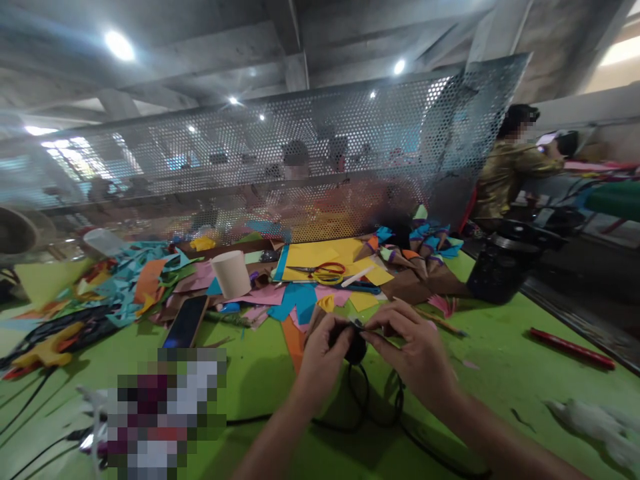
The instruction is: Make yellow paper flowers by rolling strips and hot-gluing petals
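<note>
together, left hand (324, 352), right hand (416, 348) tight around black object (356, 348) (table (505, 363) edge well right)

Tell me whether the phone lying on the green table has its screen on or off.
Off, it seems: the phone lies face up with a dark screen, only a faint reflection showing.
</note>
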Available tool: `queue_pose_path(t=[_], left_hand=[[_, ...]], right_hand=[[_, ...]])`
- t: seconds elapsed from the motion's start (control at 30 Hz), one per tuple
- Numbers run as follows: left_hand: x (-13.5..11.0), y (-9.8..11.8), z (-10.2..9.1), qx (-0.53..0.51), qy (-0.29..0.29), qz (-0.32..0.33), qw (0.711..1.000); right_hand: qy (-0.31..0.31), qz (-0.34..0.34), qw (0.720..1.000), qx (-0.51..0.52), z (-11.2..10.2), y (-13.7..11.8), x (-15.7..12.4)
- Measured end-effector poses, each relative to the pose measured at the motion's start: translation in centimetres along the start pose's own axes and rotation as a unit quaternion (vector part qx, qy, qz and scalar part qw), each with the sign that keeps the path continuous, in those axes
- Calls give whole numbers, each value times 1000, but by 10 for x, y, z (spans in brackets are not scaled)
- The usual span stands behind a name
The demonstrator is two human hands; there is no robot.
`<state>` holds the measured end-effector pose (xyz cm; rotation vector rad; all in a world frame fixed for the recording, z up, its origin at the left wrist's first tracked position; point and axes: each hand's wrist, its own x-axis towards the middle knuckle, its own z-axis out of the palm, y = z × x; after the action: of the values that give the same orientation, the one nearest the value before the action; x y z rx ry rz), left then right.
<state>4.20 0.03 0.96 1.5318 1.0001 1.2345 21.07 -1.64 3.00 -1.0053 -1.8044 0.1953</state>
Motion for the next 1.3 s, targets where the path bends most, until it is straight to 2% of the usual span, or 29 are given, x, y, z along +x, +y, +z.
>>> queue_pose_path(t=[0.1,0.17,0.27,0.4,0.57,0.83,1.07,1.3], left_hand=[[0,1,0,-15,5,-16,1000],[1,1,-1,-25,-2,-32,999],[3,-1,-4,-32,-14,-50,998],[4,1,-9,-44,-39,-64,996],[3,6,-13,-58,-51,-73,994],[3,4,-13,-57,-51,-84,993],[3,6,-10,-36,-54,-76,995],[0,2,-8,-67,-95,-107,987]], right_hand=[[-20,-29,999,9,-2,-4,1],[-55,-37,997,27,-5,-6,2],[-87,-3,995,57,-8,-6,3],[-78,46,994,54,-7,-2,3],[-114,58,990,58,-6,1,5],[-129,100,985,60,-7,5,7],[-149,52,987,16,-7,3,8],[-167,-3,982,-88,-8,-3,6]])
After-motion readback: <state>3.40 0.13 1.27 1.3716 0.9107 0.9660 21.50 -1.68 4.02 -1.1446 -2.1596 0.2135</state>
